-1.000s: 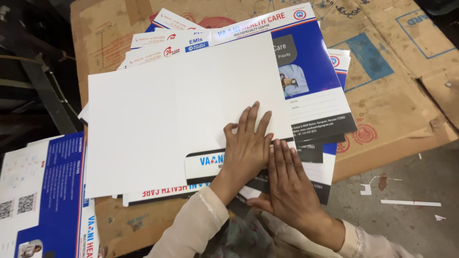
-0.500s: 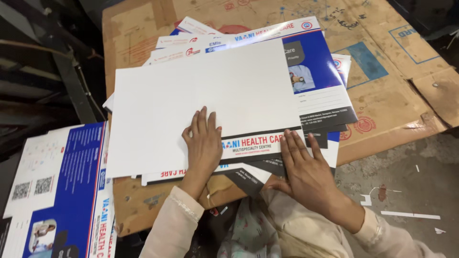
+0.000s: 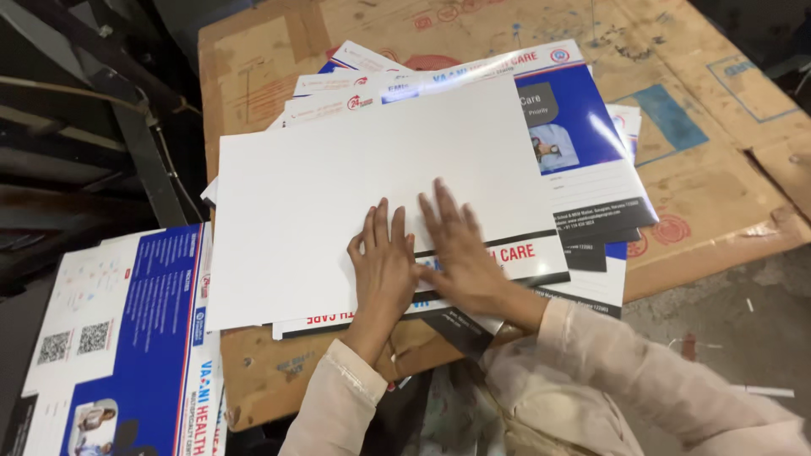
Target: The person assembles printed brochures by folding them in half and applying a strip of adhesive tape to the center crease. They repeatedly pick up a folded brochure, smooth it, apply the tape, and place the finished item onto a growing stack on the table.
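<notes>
**Here, two flat hands on a white sheet**

Head view: both hands lie palm down, fingers spread, on the near edge of a large white sheet (image 3: pixel 355 186). The left hand (image 3: pixel 384 266) rests flat on the sheet's lower middle, gripping nothing, fingers pointing away from the person. The right hand (image 3: pixel 460 253) lies just beside it, thumb side touching the left hand, also flat and released; its fingers are on the white sheet while its palm covers the printed strip of the sheet below.

The white sheet tops a fanned stack of printed sheets (image 3: pixel 583 160) in blue, white and black, whose edges stick out past it at the top, right and near side. The stack lies on a cardboard tabletop (image 3: pixel 701 110), brown and stained, with faded printed marks. The stack's near edge reaches close to the cardboard's near edge.

At lower left, apart from the stack, a second pile of blue-and-white printed sheets (image 3: pixel 127 338) lies face up. Dark metal bars (image 3: pixel 127 110) run along the left side. At lower right is grey floor (image 3: pixel 735 329) with small scraps on it. Pale sleeves cover both forearms.
</notes>
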